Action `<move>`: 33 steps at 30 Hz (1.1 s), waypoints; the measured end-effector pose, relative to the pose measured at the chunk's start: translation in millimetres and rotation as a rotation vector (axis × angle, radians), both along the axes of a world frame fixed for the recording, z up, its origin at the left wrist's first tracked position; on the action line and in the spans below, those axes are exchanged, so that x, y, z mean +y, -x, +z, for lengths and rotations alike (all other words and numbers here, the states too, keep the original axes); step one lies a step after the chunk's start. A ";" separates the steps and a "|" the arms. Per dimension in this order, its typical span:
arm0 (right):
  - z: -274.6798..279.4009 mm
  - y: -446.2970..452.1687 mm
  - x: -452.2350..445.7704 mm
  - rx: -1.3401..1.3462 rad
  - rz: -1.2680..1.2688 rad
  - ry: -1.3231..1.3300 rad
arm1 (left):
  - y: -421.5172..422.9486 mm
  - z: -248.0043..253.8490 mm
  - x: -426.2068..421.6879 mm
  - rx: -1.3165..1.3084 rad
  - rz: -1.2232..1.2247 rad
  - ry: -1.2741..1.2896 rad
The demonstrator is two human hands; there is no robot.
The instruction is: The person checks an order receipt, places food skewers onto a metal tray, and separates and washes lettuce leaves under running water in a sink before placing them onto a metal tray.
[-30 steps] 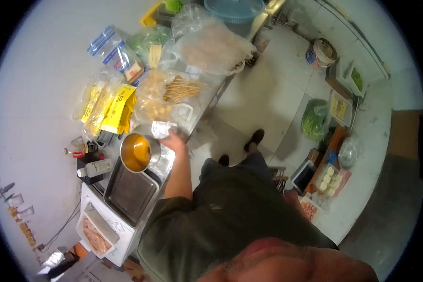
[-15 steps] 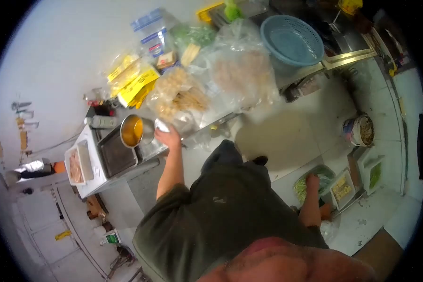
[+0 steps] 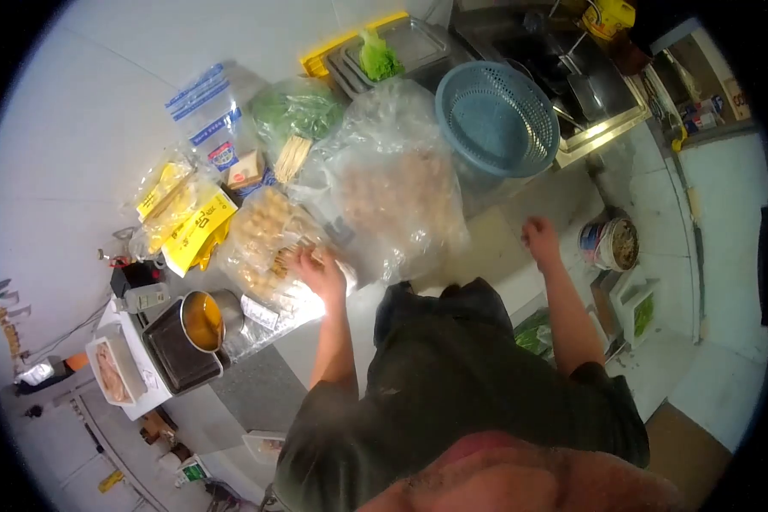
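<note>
My left hand [image 3: 317,271] rests on the skewered food in a clear plastic bag [image 3: 269,230], its fingers spread over the sticks. A white paper label [image 3: 259,312] lies on the counter just left of that wrist. Farther left, a metal pot [image 3: 203,322] of orange liquid stands against a dark baking tray [image 3: 175,358]. My right hand [image 3: 539,239] hangs in the air over the floor, below the blue colander [image 3: 497,119], with its fingers curled; whether it holds anything is too small to tell. A large bag of pinkish food [image 3: 397,192] lies between the hands.
Yellow packets [image 3: 198,232], a bundle of sticks [image 3: 293,159] and a bag of greens [image 3: 294,111] lie along the wall. Lettuce [image 3: 379,58] sits on a metal lid by the sink [image 3: 584,90]. A bucket [image 3: 610,244] stands at the right, a meat tray [image 3: 115,374] far left.
My left hand has let go of the white paper and moved right onto the skewer bag. My right hand has lifted off the bag of greens at the right. The view has shifted.
</note>
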State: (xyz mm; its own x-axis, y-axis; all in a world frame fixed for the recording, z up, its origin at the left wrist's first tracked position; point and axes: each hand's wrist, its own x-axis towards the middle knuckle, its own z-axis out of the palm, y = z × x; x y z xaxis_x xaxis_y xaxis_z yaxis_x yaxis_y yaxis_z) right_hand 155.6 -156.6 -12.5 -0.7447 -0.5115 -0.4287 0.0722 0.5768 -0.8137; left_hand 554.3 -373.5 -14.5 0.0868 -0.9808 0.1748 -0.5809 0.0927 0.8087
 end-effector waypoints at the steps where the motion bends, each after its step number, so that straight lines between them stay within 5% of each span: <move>1: 16.3 15.0 -26.9 -0.023 0.007 0.051 | 4.7 -10.9 2.4 0.071 0.029 -0.031; 4: 39.0 59.2 -99.8 0.083 0.185 0.123 | 14.5 -15.6 14.4 0.235 0.080 -0.110; 8: 49.0 99.8 -209.8 0.133 0.433 0.234 | 22.4 -10.8 41.3 0.019 0.327 -0.124; 9: 50.9 104.5 -232.8 0.137 0.462 0.266 | 20.3 -7.3 56.3 0.180 0.351 -0.143; 12: 44.4 115.3 -290.2 0.295 0.546 0.309 | 32.6 -2.6 95.4 0.045 0.470 -0.141; 15: 30.0 108.7 -324.4 0.224 0.609 0.376 | 29.8 -7.9 141.8 -0.353 0.540 -0.377; 17: 17.9 100.4 -342.1 0.201 0.646 0.406 | 30.8 -3.5 155.5 -0.247 0.519 -0.460; 21: 20.8 93.7 -349.8 0.139 0.751 0.391 | 95.9 35.6 158.6 -0.408 0.674 -0.327; 24: 26.2 91.9 -346.0 0.100 0.780 0.334 | 99.7 31.3 144.4 -0.172 0.655 -0.329; 29: 25.9 110.3 -310.9 0.116 0.781 0.314 | 99.3 12.1 96.2 -0.216 0.520 -0.386; 33: 24.4 135.8 -284.7 0.137 0.729 0.211 | 107.7 5.5 60.4 -0.047 0.461 -0.190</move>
